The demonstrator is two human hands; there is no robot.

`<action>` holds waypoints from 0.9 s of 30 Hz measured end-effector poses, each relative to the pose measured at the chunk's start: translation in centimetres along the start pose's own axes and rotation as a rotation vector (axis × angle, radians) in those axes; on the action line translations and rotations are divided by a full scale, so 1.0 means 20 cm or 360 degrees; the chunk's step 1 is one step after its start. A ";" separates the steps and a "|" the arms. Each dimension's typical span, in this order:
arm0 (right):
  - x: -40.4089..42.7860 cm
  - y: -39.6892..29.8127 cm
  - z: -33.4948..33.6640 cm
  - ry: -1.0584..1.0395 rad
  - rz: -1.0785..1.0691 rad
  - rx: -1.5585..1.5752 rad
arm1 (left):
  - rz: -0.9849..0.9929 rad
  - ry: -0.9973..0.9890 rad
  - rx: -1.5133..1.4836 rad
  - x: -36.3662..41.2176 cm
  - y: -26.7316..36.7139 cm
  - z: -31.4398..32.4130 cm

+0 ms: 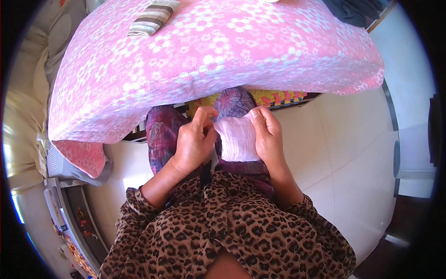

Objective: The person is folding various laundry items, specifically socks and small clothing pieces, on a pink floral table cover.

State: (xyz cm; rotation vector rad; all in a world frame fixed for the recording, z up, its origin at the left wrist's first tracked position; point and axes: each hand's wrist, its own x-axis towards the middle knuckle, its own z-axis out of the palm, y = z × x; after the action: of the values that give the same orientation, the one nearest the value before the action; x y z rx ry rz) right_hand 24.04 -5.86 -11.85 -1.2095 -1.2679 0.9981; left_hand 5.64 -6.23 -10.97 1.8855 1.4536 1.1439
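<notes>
A small folded piece of pale pink ribbed knit, sock-like in shape, is held above my lap. My right hand grips its right side, with the thumb on top near the upper corner. At the upper left corner, the curled fingers of my left hand pinch its edge; the exact contact is partly hidden by the fingers. On the bed ahead lies a folded striped sock in brown, grey and cream.
A pink flowered blanket covers the bed and hangs over its near edge. Dark clothing lies at the far right of it. Yellow foam matting shows beneath. Pale floor tiles extend to the right; a shelf unit stands at left.
</notes>
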 end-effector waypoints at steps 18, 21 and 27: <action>-0.05 0.02 0.11 0.0376 -0.0450 -0.0380 | -0.0419 0.0130 -0.0527 -0.06 0.04 0.15; -0.04 0.06 0.09 0.0347 -0.0268 -0.0203 | -0.0252 0.0299 -0.0255 -0.06 0.03 0.17; 0.01 0.03 -0.05 -0.0320 0.0496 0.1155 | -0.0305 0.0366 -0.0818 -0.04 -0.04 0.14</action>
State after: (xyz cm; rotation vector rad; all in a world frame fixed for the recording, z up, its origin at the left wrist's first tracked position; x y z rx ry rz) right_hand 25.02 -5.72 -12.31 -0.7501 -0.7465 1.6604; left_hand 7.49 -6.46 -13.24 1.2722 1.2624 1.5021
